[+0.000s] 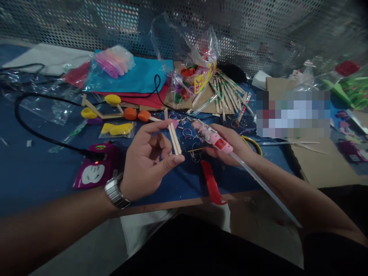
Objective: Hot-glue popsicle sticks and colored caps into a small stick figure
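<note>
Between thumb and index finger, my left hand (146, 157) pinches a short bundle of wooden sticks (174, 138), tilted slightly, with a bit of pink at its upper end. My right hand (230, 143) is wrapped round a pink hot glue gun (211, 136) whose nozzle points up and left, near the sticks but apart from them. A long clear glue stick (266, 189) sticks out of the gun's rear. Below the gun, a red curved plastic piece (212, 182) lies by the table's front edge; what it belongs to I cannot tell.
A purple power adapter (96, 166) with a black cable (37, 132) sits at left. Behind are orange pieces (130, 114) on sticks, a yellow clay packet (117, 129), blue sheets (143, 74), a bag of coloured pieces (184, 82) and many sticks (227, 92). Cardboard (322, 161) lies at right.
</note>
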A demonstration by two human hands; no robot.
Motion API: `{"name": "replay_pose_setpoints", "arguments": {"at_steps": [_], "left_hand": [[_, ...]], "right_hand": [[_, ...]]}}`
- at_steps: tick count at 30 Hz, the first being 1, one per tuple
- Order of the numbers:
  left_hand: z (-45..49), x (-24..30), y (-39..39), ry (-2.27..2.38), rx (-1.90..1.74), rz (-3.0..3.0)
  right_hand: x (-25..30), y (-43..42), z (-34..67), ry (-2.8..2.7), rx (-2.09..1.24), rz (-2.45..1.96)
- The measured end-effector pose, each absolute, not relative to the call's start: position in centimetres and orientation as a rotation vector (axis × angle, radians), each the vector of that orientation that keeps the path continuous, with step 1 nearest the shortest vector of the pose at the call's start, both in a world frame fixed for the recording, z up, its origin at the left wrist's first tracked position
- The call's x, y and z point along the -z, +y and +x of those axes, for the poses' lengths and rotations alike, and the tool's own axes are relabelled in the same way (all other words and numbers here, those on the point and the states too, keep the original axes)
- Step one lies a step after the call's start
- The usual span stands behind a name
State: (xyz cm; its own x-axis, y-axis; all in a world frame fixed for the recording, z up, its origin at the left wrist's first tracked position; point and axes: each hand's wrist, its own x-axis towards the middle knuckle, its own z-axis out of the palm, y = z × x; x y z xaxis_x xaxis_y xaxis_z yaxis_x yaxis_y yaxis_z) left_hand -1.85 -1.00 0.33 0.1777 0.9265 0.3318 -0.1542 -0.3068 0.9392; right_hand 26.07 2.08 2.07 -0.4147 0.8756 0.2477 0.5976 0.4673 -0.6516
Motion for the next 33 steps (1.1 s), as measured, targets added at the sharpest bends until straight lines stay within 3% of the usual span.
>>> {"name": "replay_pose_setpoints", "arguments": {"at_steps": [17, 28, 33], "left_hand": [[-1.6, -1.3, -2.1, 0.602, -1.338, 1.732], [-1.8, -0.9, -2.2, 0.613, -1.319, 1.687], [-2.0, -0.6, -2.1, 0.590, -1.271, 1.722]], "right_hand": [[0.4, 3.6, 25.7, -2.287, -0.496, -0.979], [0.1, 3.4, 25.5, -2.334, -0.696, -0.876], [-0.1, 3.1, 25.8, -2.031, -0.794, -1.036]]}}
